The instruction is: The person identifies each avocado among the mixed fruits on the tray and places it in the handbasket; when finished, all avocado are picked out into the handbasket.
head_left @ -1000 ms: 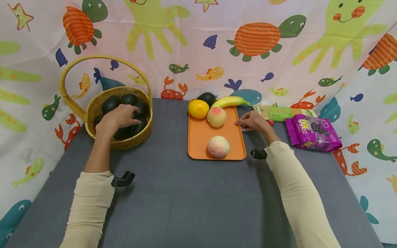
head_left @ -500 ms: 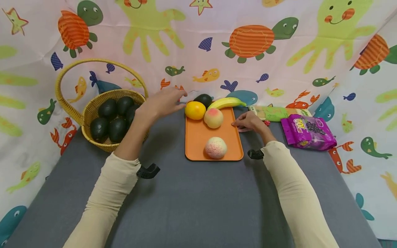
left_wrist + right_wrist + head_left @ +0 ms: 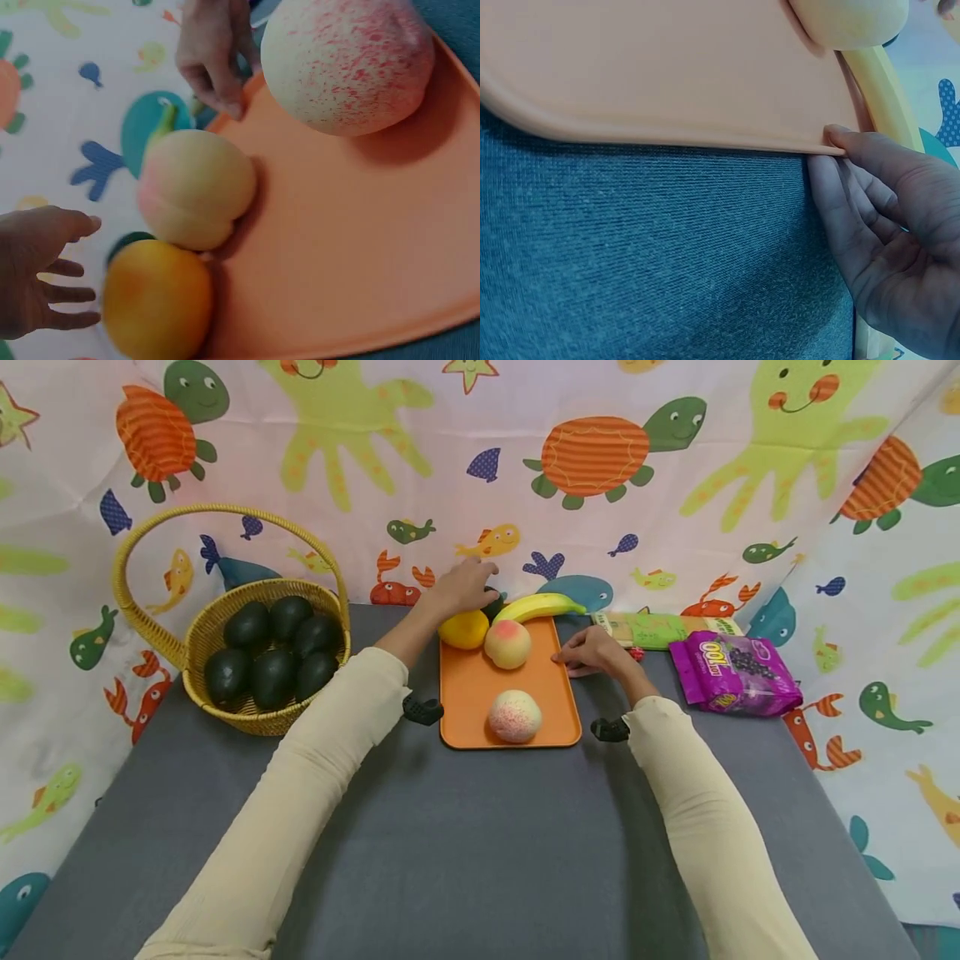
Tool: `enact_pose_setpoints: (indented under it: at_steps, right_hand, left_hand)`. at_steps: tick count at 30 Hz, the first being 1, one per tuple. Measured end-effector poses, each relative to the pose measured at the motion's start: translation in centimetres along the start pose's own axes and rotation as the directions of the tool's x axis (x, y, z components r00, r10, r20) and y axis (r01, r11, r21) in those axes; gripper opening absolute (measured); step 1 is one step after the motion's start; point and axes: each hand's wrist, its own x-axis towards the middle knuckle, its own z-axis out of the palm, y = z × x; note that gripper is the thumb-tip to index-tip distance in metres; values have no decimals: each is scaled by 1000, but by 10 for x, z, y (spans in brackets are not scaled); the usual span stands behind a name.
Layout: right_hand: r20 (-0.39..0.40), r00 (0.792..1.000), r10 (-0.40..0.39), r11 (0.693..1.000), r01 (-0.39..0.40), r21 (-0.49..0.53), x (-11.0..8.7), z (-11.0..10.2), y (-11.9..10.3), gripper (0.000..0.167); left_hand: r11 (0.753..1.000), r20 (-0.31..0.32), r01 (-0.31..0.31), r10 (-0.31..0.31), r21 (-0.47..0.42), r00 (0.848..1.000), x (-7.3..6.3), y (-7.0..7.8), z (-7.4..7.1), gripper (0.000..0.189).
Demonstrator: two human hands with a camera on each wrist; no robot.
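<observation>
An orange tray (image 3: pixel 480 693) lies on the grey table, its right rim pinched between the thumb and fingers of my right hand (image 3: pixel 900 210). My left hand (image 3: pixel 461 589) reaches over the tray's back left corner, close to a dark avocado (image 3: pixel 492 604) that it partly covers. In the left wrist view the fingers of that hand (image 3: pixel 37 270) are spread and hold nothing. A yellow-orange round fruit (image 3: pixel 463 630), a pink-topped peach (image 3: pixel 507 644) and a banana (image 3: pixel 542 607) sit beside the avocado. Nearer the front of the tray rests a speckled peach (image 3: pixel 514 717).
At the left stands a tall-handled wicker basket (image 3: pixel 262 722) with several avocados (image 3: pixel 273 678) inside. A purple grape-printed packet (image 3: pixel 738 672) and a green-yellow packet (image 3: pixel 660 631) lie to the right. A printed cloth (image 3: pixel 450 468) hangs behind the table.
My left hand has left the basket and moved right to the tray's back left corner, empty. The avocados in the basket are uncovered now. My right hand stays at the tray's rim.
</observation>
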Motion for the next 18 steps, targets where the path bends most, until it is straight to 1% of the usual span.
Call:
enact_pose_setpoints:
  at_steps: [3, 5, 7, 10, 13, 16, 18]
  right_hand:
    - [18, 1000, -5, 1000, 5, 12, -1, 4, -3, 35]
    - [23, 1000, 2, 1000, -2, 23, -1, 5, -4, 35]
    - [19, 1000, 12, 1000, -13, 29, -2, 5, -5, 37]
    - [6, 1000, 21, 999, -21, 31, -2, 3, -4, 38]
    - [5, 1000, 19, 999, -20, 26, -1, 1, -2, 38]
    - [1, 1000, 20, 1000, -20, 19, 0, -1, 0, 37]
    - [-8, 1000, 16, 1000, -16, 10, 1, -1, 2, 36]
  left_hand:
    - [999, 41, 36, -36, 13, 999, 6, -4, 13, 56]
    - [999, 74, 33, -36, 32, 997, 7, -6, 19, 56]
    - [999, 85, 20, -23, 33, 996, 10, -5, 23, 54]
    - [1000, 64, 6, -8, 17, 998, 14, -3, 28, 47]
    - [1000, 25, 13, -12, -2, 1000, 16, -2, 32, 42]
    - [1000, 3, 14, -14, -13, 1000, 18, -1, 35, 43]
    - [1000, -12, 3, -3, -5, 1000, 21, -1, 36, 45]
